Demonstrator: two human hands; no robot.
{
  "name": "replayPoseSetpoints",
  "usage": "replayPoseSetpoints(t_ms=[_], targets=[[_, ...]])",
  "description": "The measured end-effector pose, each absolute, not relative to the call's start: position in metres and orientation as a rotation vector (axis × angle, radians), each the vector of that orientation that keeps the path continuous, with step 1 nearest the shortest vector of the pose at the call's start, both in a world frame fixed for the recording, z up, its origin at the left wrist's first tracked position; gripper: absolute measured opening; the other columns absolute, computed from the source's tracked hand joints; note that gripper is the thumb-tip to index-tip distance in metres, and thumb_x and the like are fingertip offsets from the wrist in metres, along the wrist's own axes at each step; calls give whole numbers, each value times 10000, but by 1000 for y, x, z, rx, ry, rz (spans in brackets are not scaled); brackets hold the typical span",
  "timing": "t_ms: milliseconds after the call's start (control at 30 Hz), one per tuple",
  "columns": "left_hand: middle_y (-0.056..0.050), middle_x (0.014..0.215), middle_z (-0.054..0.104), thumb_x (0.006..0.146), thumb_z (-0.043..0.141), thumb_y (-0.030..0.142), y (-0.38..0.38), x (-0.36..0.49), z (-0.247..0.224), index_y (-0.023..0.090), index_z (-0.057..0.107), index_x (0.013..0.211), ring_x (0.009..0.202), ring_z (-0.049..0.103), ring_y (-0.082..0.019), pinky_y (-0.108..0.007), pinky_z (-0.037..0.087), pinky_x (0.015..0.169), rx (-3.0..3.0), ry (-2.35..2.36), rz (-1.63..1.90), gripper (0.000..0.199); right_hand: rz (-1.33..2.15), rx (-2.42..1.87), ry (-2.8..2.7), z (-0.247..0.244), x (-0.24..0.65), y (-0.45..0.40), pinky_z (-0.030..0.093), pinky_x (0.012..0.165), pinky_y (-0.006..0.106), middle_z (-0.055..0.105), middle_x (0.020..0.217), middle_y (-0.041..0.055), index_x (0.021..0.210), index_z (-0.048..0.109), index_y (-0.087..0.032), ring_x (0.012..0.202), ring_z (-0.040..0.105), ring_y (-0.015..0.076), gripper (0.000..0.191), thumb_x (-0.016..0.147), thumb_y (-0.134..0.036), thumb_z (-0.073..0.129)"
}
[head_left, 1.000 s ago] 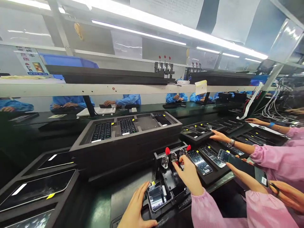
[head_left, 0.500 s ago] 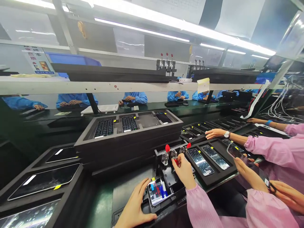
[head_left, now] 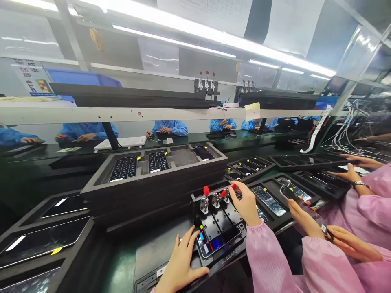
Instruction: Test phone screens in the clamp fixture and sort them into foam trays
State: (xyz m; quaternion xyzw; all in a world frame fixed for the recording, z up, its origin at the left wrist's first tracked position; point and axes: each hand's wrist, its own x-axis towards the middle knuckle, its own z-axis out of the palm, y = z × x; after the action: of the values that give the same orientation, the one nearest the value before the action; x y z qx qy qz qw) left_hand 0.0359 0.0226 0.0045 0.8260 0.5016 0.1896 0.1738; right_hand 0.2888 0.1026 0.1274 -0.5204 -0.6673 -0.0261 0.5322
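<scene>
A dark phone lies flat, screen up, in a black clamp with pale lettering along its near edge. The screen shows blue and red patches; a yellow tab sits at its far left corner. Three black plates cover its far part. Of the red-tipped levers, the left stands upright, the middle leans right.

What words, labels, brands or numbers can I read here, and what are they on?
Poster: perhaps "本" among large characters; the rest is blurred.
Jig: white lettering along its front edge, too blurred.
Phone in the jig: coloured patches, no readable text.
Labels on tray phones: too small.
Top sheet: print too faint.
No brand or number is legible.
</scene>
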Motion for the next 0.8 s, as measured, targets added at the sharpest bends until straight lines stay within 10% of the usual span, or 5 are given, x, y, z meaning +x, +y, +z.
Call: replayPoseSetpoints(t_ms=[133, 400, 800], targets=[[-131, 1474, 257, 654, 677, 453, 26, 42, 3, 266, 219, 1385, 1334, 275, -313, -622, 125, 1070, 2356, 1400, 561, 882, -180, -1243, -1454, 89, 292, 81, 473, 830, 374, 663, 902, 72, 868, 638, -190, 882, 590, 196, 175, 848, -311, 513], [-138, 1482, 237, 695, 640, 460, 32, 38, -11, 279, 286, 1353, 1327, 279, -341, -630, 168, 1055, 2395, 1389, 555, 769, -113, -1528, -1638, 22, 288, 69, 309, 993, 523, 384, 1402, 41, 1205, 547, -285, 1273, 336, 274, 344, 898, -343, 405], [-115, 1503, 195, 705, 634, 493, 28, 39, -7, 275, 38, 1429, 1343, 250, -324, -594, 156, 1077, 2372, 1400, 601, 963, 245, -1488, -1419, 43, 282, 85, 462, 823, 323, 641, 940, 66, 982, 571, -177, 874, 593, 175, 264, 873, -379, 439]])
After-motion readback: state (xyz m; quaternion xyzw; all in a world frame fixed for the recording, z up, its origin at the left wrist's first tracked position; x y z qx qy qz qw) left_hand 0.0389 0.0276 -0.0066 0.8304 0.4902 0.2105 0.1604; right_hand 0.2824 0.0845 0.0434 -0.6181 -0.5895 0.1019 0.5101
